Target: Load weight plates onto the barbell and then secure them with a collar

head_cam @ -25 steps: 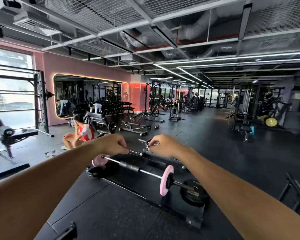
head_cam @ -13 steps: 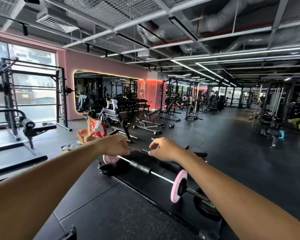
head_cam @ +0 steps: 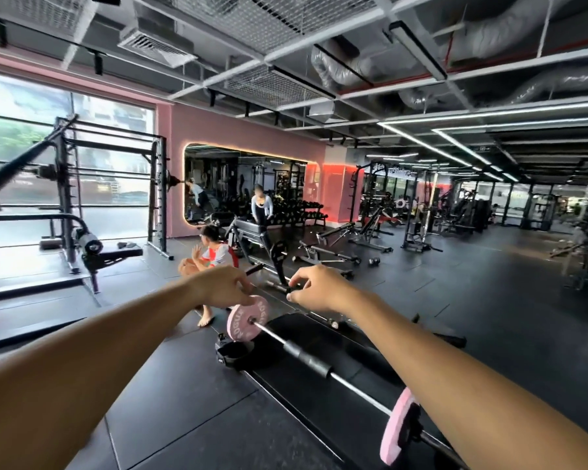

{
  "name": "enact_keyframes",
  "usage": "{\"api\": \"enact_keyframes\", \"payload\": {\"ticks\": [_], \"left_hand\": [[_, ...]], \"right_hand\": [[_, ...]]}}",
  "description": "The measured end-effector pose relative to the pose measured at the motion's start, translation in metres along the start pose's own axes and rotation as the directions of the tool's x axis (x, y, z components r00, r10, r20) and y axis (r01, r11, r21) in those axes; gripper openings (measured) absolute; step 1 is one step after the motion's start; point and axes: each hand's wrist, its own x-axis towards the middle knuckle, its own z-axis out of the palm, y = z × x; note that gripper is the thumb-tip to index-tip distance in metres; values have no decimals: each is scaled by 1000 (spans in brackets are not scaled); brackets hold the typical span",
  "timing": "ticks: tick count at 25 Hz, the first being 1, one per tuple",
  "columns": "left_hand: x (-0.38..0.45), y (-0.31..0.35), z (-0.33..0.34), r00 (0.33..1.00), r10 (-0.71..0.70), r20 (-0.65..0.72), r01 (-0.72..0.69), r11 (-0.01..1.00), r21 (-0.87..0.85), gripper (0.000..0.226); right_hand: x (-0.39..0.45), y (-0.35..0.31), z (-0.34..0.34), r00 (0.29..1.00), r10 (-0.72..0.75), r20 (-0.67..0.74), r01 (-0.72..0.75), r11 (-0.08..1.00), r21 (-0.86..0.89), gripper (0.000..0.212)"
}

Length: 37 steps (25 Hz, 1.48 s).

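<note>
A thin barbell (head_cam: pixel 275 337) lies on a black platform (head_cam: pixel 323 395), running from the centre toward the lower right, with a black pad (head_cam: pixel 308 357) on its shaft. A pink plate (head_cam: pixel 241 329) sits on its far end and a second pink plate (head_cam: pixel 398 432) on the near end, partly hidden by my right forearm. My left hand (head_cam: pixel 219 288) reaches down and its fingers grip the far plate's top rim. My right hand (head_cam: pixel 316 288) hovers just right of that plate, fingers curled in a pinch. Something small and dark shows at its fingertips, and I cannot tell whether it is held.
A black holder (head_cam: pixel 233 354) sits on the floor under the far plate. A person in red (head_cam: pixel 214 256) squats just beyond it. An incline bench (head_cam: pixel 252 239), flat benches (head_cam: pixel 333 249), a rack (head_cam: pixel 68 198) by the windows and dark rubber floor surround the platform.
The view has swung left and closer. The far pink plate, earlier mostly behind my left hand, now shows face-on below it. Both hands stay side by side above the bar's far end.
</note>
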Motion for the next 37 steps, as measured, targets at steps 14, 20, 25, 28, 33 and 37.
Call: {"api": "enact_keyframes", "payload": {"ticks": [14,20,25,28,33,37], "left_hand": [[270,-219,-42,864,-455,-217,442,891,-107,33],[345,-321,-63,774,-584,-245,582,809,-89,25],[429,-439,-91,722,-636,-273,642,763,-78,32],[481,-503,-125,706,-649,-284,652,752,-99,27],[579,-602,-178,704,-646,-296,643,756,-122,11],[657,-685,-202,670,-669,-320,675,729,-111,11]], "right_hand": [[424,22,106,911,-357,206,338,933,120,36],[578,-17,173,820,-493,292,451,870,201,36],[719,-65,242,761,-559,330,508,829,232,37],[802,-100,265,744,-579,333,525,815,245,37],[941,-145,300,733,-601,318,526,797,296,33],[1056,-175,345,710,-632,310,544,772,329,32]]}}
